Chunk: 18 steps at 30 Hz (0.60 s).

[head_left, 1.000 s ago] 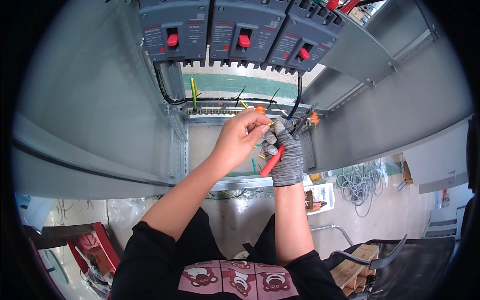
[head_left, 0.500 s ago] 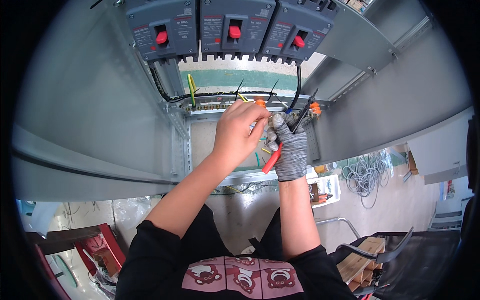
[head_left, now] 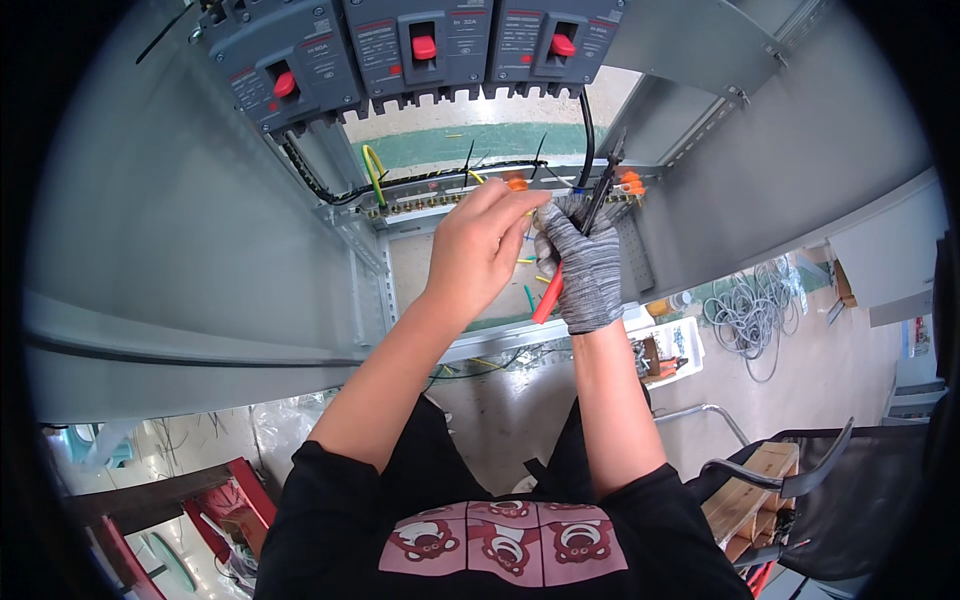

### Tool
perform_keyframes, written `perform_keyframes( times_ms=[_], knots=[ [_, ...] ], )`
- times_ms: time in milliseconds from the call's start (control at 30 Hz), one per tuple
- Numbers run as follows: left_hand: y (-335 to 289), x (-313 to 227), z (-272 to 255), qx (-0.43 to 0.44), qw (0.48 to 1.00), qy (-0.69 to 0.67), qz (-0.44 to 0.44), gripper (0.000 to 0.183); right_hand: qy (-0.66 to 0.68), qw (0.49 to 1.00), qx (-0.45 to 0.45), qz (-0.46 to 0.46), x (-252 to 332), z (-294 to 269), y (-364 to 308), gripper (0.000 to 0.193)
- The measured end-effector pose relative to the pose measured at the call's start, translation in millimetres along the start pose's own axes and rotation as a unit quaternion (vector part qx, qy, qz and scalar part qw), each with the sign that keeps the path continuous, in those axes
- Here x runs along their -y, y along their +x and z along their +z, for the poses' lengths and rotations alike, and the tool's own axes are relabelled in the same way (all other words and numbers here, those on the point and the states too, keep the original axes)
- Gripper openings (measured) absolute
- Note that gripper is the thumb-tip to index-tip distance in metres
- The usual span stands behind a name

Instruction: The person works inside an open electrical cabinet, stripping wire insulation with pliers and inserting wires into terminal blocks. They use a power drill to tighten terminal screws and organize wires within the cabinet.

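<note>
My bare left hand [head_left: 472, 245] is closed in a pinch, its fingertips meeting those of my right hand. Whatever lies between them is too small to make out. A grey knitted glove covers my right hand [head_left: 590, 275], which is wrapped around red-handled pliers [head_left: 547, 297]. Their dark jaws point up and away, past the glove. Just beyond both hands runs a brass terminal bar [head_left: 425, 203] with a row of screws. A yellow-green wire [head_left: 371, 165] loops up at its left end. Orange insulators [head_left: 631, 183] stand near its right end.
Three grey circuit breakers [head_left: 424, 55] with red levers hang above. Metal cabinet walls [head_left: 780, 190] enclose both sides. Wire scraps [head_left: 529, 297] lie on the cabinet bottom. To the right are a white tool tray [head_left: 683, 350], coiled grey cable [head_left: 750, 315] and a chair [head_left: 830, 500].
The whole view has shifted, with the breakers now higher and further left. The pliers have turned slightly more upright in my right hand. My left hand keeps its pinch.
</note>
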State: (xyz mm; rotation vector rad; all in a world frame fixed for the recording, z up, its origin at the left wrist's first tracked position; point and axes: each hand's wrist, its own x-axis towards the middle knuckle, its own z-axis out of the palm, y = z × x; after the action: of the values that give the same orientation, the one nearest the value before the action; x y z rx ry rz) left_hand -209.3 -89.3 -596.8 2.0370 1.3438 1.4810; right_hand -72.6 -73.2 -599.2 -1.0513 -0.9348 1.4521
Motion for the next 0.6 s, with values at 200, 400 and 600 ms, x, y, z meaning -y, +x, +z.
perform_keyframes(
  times_ms=[200, 400, 600],
  knots=[
    [7.3, -0.5, -11.5, 0.034, 0.991, -0.123, -0.033, 0.026, 0.039, 0.997, 0.070, -0.019, 2.4, -0.6, 3.3, 0.007],
    [8.9, 1.0, -13.3, 0.040, 0.990, -0.132, -0.040, 0.025, 0.027, 0.996, 0.081, -0.035, -5.9, -5.4, 13.3, 0.011],
    [4.3, 1.1, -4.0, 0.002, 0.999, -0.051, -0.010, 0.025, 0.011, 1.000, 0.027, -0.003, 1.1, 3.4, -0.3, 0.008]
  ],
)
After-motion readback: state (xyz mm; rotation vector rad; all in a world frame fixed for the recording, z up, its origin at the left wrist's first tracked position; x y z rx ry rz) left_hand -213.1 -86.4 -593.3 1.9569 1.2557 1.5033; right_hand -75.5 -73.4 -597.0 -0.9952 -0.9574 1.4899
